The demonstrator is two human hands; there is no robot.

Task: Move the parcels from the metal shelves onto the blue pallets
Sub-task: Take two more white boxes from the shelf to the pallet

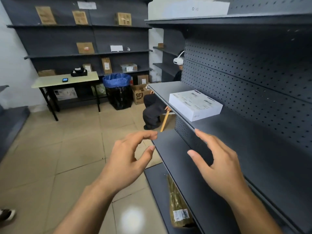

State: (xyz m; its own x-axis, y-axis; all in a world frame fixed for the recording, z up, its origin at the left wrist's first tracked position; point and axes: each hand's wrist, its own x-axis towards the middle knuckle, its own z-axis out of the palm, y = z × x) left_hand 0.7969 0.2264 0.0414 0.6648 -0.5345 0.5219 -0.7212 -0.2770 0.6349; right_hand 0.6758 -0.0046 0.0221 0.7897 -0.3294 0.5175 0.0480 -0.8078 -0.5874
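A flat white parcel (195, 104) with printed labels lies on the middle board of the dark metal shelf (253, 132) at my right. My left hand (128, 159) and my right hand (217, 159) are both raised in front of that shelf, fingers loosely spread, holding nothing, short of the white parcel. A yellowish padded parcel (177, 203) with a white label lies on the bottom board below my right hand. More brown cardboard parcels (85, 47) stand on the far wall shelves. No blue pallet is in view.
A person in dark clothes (153, 108) crouches past the shelf end, wearing a white headset. A pale table (65, 80), a bin with a blue liner (117, 90) and an open carton (139, 95) stand at the back. Someone's shoe (6, 214) shows at the left edge.
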